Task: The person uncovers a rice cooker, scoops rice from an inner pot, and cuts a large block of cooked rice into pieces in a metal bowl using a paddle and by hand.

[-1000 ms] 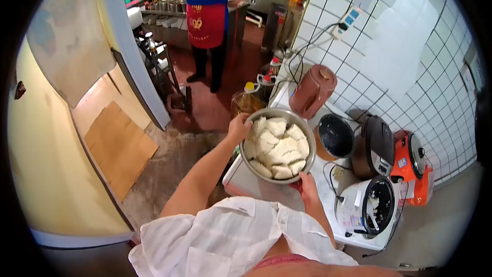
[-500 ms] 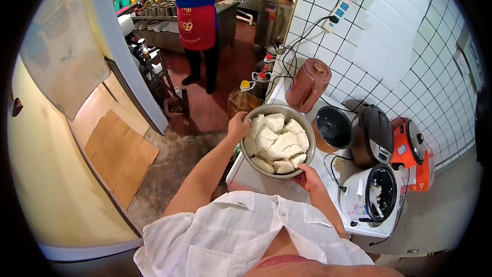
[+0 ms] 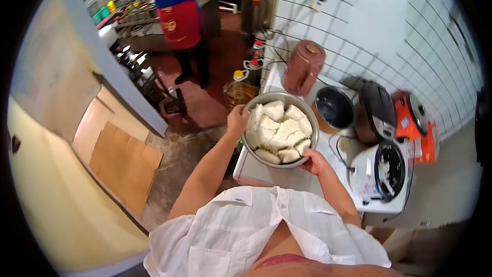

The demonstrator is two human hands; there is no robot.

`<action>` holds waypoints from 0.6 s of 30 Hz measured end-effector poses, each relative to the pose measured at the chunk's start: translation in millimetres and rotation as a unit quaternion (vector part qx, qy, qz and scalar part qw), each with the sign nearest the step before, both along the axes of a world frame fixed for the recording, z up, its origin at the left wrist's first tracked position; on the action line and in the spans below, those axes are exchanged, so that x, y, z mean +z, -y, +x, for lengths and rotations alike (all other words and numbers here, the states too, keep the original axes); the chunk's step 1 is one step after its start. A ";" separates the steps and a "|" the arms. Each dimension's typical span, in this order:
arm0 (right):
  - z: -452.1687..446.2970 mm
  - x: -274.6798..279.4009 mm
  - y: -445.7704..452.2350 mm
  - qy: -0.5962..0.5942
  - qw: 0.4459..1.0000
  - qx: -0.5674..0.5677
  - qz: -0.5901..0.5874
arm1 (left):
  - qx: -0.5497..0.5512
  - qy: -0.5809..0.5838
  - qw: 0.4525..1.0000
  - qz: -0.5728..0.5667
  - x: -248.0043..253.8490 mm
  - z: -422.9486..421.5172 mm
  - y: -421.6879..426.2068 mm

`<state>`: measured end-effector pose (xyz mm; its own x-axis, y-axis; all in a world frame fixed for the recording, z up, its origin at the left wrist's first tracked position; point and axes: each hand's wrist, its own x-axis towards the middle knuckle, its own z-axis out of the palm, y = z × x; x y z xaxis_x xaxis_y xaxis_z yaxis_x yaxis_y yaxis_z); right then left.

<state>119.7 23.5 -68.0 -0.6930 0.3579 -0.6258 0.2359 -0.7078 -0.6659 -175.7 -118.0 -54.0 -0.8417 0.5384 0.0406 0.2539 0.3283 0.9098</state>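
A round metal bowl (image 3: 250, 150) full of white chunks of what looks like cooked rice (image 3: 279, 132) is held between both hands in front of my chest. My left hand (image 3: 238, 121) grips the rim at the left side, fingers mostly hidden behind it. At the lower right of the rim, my right hand (image 3: 314, 162) is closed on the bowl, thumb over the edge. Beneath and beside the bowl lies the white counter (image 3: 277, 177).
Along the counter stand a reddish-brown jug (image 3: 304, 67), a black inner pot (image 3: 334, 107), a dark rice cooker (image 3: 375, 110), an orange cooker (image 3: 410, 115) and an open white cooker (image 3: 366, 174). Bottles (image 3: 238, 90) stand beyond. A person in a red apron (image 3: 179, 25) stands in the kitchen.
The view has swung to the right, so the person and doorway now appear further left. Both hands still hold the bowl; the person's arm nearer the stove has changed position since the earliest frame.
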 end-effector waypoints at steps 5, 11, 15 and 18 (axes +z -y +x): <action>0.3 -1.3 17.4 0.026 0.997 -0.061 -0.028 | -0.038 0.049 0.997 0.044 -19.0 -14.2 -9.1; 2.7 22.4 40.9 -0.028 0.990 -0.119 -0.075 | -0.115 0.033 0.992 0.037 -6.3 -27.1 -17.9; -1.2 23.0 45.9 -0.016 0.989 -0.132 -0.066 | -0.124 0.054 0.990 0.036 -16.1 -37.5 -24.0; 1.3 16.7 53.3 -0.020 0.983 -0.155 -0.091 | -0.148 0.066 0.985 0.055 -13.7 -37.5 -22.4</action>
